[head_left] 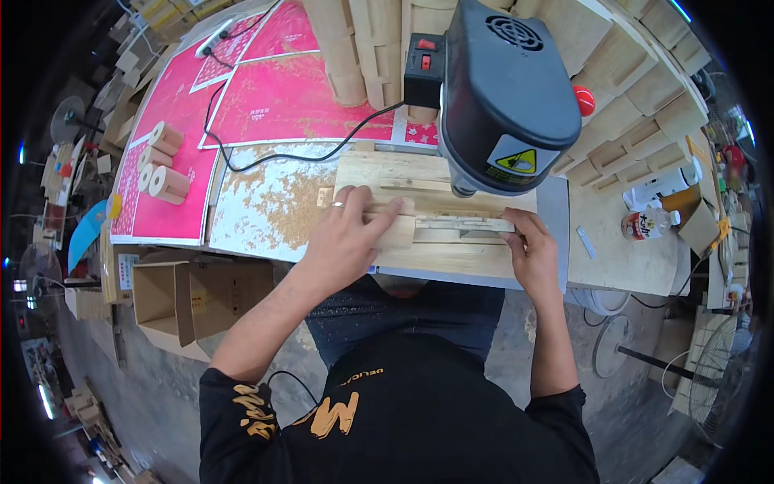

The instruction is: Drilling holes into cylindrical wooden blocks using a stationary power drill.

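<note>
My left hand (pixel 343 230) lies over the left end of a pale wooden piece (pixel 398 233), thumb and fingers closed about it. This piece sits in a channel of a wooden jig board (pixel 451 260). Between thumb and fingers, my right hand (pixel 534 248) pinches the right end of a narrow, worn wooden strip (pixel 463 223). The strip lies along the channel, its left end against the wooden piece. Above the jig hangs the black head of a bench drill press (pixel 512 97); its bit is hidden from this view.
Sawdust (pixel 282 198) covers the bench left of the jig. Wooden cylinders (pixel 170 184) stand on pink sheeting, crossed by a black cable (pixel 282 156). More wooden parts (pixel 629 117) are stacked at right, near a plastic bottle (pixel 650 223). A cardboard box (pixel 165 298) sits below left.
</note>
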Action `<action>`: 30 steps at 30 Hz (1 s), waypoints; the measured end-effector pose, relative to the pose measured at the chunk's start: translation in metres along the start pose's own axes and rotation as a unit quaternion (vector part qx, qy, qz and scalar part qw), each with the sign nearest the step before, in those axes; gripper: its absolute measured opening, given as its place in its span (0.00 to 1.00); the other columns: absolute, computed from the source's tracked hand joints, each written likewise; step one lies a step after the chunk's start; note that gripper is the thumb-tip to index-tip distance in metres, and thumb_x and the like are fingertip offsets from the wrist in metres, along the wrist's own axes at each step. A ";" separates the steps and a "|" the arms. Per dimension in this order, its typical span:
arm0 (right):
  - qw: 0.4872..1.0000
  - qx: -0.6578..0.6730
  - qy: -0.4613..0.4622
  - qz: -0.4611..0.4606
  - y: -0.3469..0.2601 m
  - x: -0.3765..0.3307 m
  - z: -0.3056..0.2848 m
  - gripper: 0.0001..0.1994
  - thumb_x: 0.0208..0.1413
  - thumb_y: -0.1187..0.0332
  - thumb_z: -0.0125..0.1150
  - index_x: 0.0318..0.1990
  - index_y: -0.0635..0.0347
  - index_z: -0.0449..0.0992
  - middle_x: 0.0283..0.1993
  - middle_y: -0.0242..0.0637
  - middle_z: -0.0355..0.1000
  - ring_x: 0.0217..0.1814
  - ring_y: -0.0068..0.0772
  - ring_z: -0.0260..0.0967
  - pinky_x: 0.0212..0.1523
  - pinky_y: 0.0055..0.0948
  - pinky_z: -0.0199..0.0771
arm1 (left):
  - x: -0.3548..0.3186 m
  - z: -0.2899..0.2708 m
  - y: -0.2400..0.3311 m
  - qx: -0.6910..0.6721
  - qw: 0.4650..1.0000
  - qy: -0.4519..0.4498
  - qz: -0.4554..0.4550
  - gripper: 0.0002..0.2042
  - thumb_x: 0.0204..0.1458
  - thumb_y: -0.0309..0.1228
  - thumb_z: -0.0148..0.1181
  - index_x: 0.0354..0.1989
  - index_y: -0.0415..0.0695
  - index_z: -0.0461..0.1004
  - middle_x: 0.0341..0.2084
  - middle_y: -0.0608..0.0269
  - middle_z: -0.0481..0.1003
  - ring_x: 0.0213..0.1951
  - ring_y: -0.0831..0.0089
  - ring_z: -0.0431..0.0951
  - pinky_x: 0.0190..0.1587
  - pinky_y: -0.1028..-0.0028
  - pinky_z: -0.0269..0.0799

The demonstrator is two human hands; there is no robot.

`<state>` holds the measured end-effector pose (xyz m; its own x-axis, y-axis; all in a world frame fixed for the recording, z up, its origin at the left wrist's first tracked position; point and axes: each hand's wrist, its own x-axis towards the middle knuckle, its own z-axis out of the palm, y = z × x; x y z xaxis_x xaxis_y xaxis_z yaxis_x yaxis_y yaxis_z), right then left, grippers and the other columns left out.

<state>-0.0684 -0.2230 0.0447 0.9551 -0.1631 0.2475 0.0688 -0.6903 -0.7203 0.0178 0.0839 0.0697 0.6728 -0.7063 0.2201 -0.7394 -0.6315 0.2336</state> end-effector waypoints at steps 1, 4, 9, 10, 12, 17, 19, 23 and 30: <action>1.000 0.011 0.006 0.022 -0.002 -0.002 -0.001 0.15 0.52 0.82 0.63 0.48 0.60 0.79 0.49 0.43 0.77 0.43 0.47 0.77 0.43 0.36 0.77 | -0.004 0.007 0.001 0.001 1.000 0.000 -0.003 0.41 0.33 0.23 0.73 0.64 0.51 0.70 0.50 0.48 0.66 0.52 0.50 0.72 0.51 0.58 0.74; 1.000 0.001 0.018 -0.015 0.009 -0.010 0.001 0.16 0.53 0.85 0.62 0.49 0.63 0.78 0.51 0.42 0.78 0.40 0.35 0.77 0.41 0.28 0.76 | -0.010 0.023 0.000 0.038 0.997 0.052 0.041 0.39 0.35 0.21 0.69 0.64 0.52 0.70 0.49 0.47 0.65 0.54 0.48 0.69 0.50 0.57 0.74; 1.000 0.000 0.015 0.023 0.008 -0.009 -0.003 0.15 0.52 0.82 0.64 0.48 0.59 0.80 0.53 0.44 0.77 0.44 0.44 0.78 0.43 0.34 0.77 | -0.018 0.036 0.019 0.054 0.993 0.105 0.031 0.36 0.40 0.21 0.65 0.65 0.53 0.69 0.57 0.42 0.62 0.57 0.41 0.65 0.57 0.52 0.67; 0.999 0.003 0.016 0.044 0.007 -0.009 -0.003 0.15 0.52 0.82 0.64 0.48 0.59 0.80 0.54 0.44 0.77 0.46 0.44 0.78 0.44 0.33 0.78 | -0.018 0.040 0.020 0.042 0.995 0.091 0.015 0.42 0.40 0.22 0.68 0.70 0.49 0.62 0.64 0.37 0.56 0.58 0.38 0.63 0.61 0.50 0.63; 0.999 0.006 0.014 0.044 0.004 -0.010 0.000 0.16 0.52 0.82 0.64 0.49 0.59 0.80 0.56 0.45 0.76 0.48 0.45 0.78 0.46 0.33 0.78 | -0.014 0.046 0.028 -0.028 0.993 0.116 -0.017 0.44 0.41 0.24 0.70 0.72 0.45 0.57 0.66 0.35 0.54 0.60 0.36 0.62 0.62 0.50 0.62; 0.998 -0.001 0.044 0.046 0.007 -0.010 0.018 0.16 0.55 0.81 0.63 0.51 0.60 0.79 0.62 0.50 0.73 0.55 0.46 0.77 0.51 0.33 0.78 | 0.006 0.079 0.051 -0.224 0.949 0.206 -0.081 0.54 0.43 0.30 0.76 0.73 0.31 0.41 0.67 0.30 0.55 0.66 0.37 0.61 0.67 0.54 0.59; 0.970 0.183 0.087 0.137 0.021 -0.011 0.024 0.16 0.59 0.80 0.62 0.55 0.63 0.76 0.65 0.53 0.70 0.60 0.41 0.74 0.54 0.34 0.77 | 0.015 0.086 0.050 -0.208 0.947 0.210 -0.123 0.54 0.44 0.30 0.76 0.73 0.31 0.40 0.63 0.31 0.62 0.60 0.37 0.68 0.63 0.55 0.65; 0.978 0.128 0.127 0.103 0.030 -0.010 0.050 0.18 0.62 0.78 0.60 0.59 0.65 0.71 0.40 0.35 0.77 0.41 0.19 0.71 0.44 0.17 0.67 | 0.020 0.103 0.043 -0.252 0.931 0.187 -0.184 0.54 0.43 0.30 0.76 0.73 0.31 0.42 0.54 0.33 0.70 0.53 0.39 0.74 0.54 0.55 0.72; 0.970 0.161 0.068 0.168 0.022 -0.007 0.030 0.21 0.62 0.75 0.55 0.63 0.68 0.69 0.53 0.42 0.76 0.56 0.25 0.69 0.57 0.25 0.65 | 0.021 0.109 0.035 -0.223 0.943 0.163 -0.184 0.55 0.41 0.33 0.78 0.72 0.32 0.42 0.49 0.38 0.74 0.46 0.43 0.79 0.46 0.57 0.76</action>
<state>-0.0646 -0.2160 0.0082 0.8937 -0.4476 0.0310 -0.1323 -0.3289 -0.9351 0.0038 0.0120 -0.0205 0.9075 -0.2842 0.3092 -0.4191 -0.5656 0.7102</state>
